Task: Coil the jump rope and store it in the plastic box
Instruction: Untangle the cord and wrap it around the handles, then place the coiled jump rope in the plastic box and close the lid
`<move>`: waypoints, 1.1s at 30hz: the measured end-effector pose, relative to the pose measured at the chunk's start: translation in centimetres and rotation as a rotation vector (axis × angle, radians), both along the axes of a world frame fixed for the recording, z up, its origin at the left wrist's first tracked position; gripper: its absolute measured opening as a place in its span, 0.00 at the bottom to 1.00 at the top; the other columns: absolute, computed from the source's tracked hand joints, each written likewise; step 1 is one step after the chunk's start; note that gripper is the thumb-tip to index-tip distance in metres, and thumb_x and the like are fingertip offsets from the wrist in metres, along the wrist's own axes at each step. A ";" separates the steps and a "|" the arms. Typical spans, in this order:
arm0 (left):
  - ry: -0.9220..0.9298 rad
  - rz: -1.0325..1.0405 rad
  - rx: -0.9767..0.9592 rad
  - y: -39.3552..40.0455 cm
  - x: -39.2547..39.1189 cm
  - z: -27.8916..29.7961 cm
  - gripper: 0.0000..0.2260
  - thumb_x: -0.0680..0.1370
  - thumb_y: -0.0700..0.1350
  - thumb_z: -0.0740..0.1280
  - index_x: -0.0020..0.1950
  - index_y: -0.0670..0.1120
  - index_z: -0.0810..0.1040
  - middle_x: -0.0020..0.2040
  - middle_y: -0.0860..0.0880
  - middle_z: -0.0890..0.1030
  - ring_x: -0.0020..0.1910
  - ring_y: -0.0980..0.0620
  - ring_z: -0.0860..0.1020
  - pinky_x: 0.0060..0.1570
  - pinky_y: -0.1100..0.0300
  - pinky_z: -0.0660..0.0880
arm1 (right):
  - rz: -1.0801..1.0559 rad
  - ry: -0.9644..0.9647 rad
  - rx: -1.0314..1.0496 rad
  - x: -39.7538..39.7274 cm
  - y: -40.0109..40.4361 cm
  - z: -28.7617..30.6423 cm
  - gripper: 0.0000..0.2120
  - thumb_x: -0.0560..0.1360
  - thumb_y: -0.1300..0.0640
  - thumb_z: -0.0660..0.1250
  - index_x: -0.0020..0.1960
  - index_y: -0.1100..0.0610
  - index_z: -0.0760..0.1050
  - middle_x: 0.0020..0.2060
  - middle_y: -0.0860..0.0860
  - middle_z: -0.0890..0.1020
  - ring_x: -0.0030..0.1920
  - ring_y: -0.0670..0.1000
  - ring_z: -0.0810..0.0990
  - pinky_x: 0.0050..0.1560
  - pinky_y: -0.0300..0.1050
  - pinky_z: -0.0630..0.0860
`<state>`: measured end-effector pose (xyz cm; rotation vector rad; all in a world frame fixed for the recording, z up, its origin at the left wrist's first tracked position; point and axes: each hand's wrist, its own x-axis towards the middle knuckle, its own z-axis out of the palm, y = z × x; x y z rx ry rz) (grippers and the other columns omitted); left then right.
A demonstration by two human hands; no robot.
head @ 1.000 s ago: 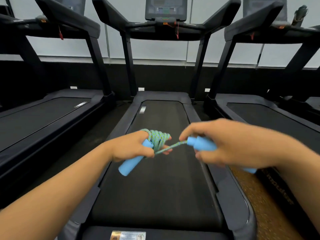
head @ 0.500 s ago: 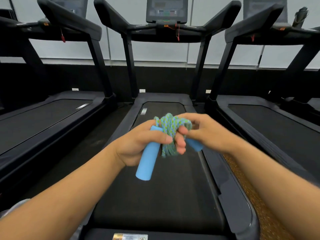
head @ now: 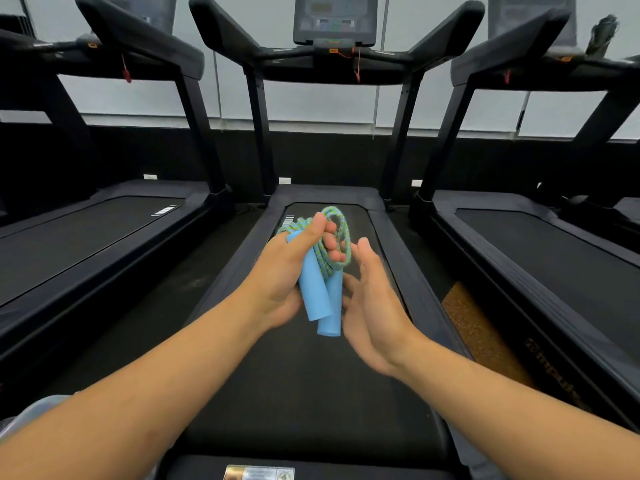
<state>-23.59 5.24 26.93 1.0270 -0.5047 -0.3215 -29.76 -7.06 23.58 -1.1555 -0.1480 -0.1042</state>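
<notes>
The jump rope (head: 325, 261) is bundled: green-and-blue cord coiled in loops, its two light blue handles (head: 320, 296) side by side and pointing down. My left hand (head: 291, 268) grips the bundle, thumb over the handles and fingers curled through the loops. My right hand (head: 370, 296) is right beside the bundle with its fingers straight; its fingertips lie against the lower handle's side. A pale corner of the plastic box (head: 31, 410) shows at the bottom left edge, mostly hidden by my left forearm.
I stand over the belt of a black treadmill (head: 311, 393), its console (head: 334, 20) ahead. Two more treadmills (head: 86, 230) (head: 554, 244) flank it. A strip of brown floor (head: 478, 334) lies between the middle and right machines.
The second handle has been brought alongside the first, and both now sit in my left hand. My right hand has let go of it and opened beside the bundle.
</notes>
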 end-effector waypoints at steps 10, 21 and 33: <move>-0.021 -0.525 0.029 1.4 -0.5 0.2 0.07 0.71 0.50 0.74 0.37 0.47 0.84 0.27 0.54 0.74 0.32 0.54 0.72 0.47 0.61 0.76 | 0.402 -0.076 0.057 0.2 -1.1 -0.1 0.12 0.76 0.46 0.69 0.51 0.53 0.84 0.46 0.47 0.86 0.57 0.50 0.83 0.56 0.59 0.81; -0.026 -0.490 0.183 2.6 1.1 -0.2 0.13 0.66 0.50 0.79 0.36 0.43 0.81 0.26 0.49 0.74 0.31 0.50 0.77 0.43 0.57 0.78 | 0.128 -0.044 -0.230 0.1 -2.7 0.8 0.12 0.78 0.64 0.69 0.60 0.66 0.80 0.56 0.68 0.84 0.51 0.54 0.84 0.49 0.51 0.82; 0.024 -0.051 0.329 0.8 1.4 -0.7 0.01 0.78 0.34 0.68 0.48 0.35 0.78 0.37 0.41 0.78 0.34 0.48 0.78 0.40 0.55 0.80 | -0.192 0.075 -0.150 1.8 -1.7 -0.3 0.05 0.77 0.64 0.69 0.52 0.60 0.79 0.44 0.57 0.84 0.44 0.54 0.82 0.47 0.53 0.80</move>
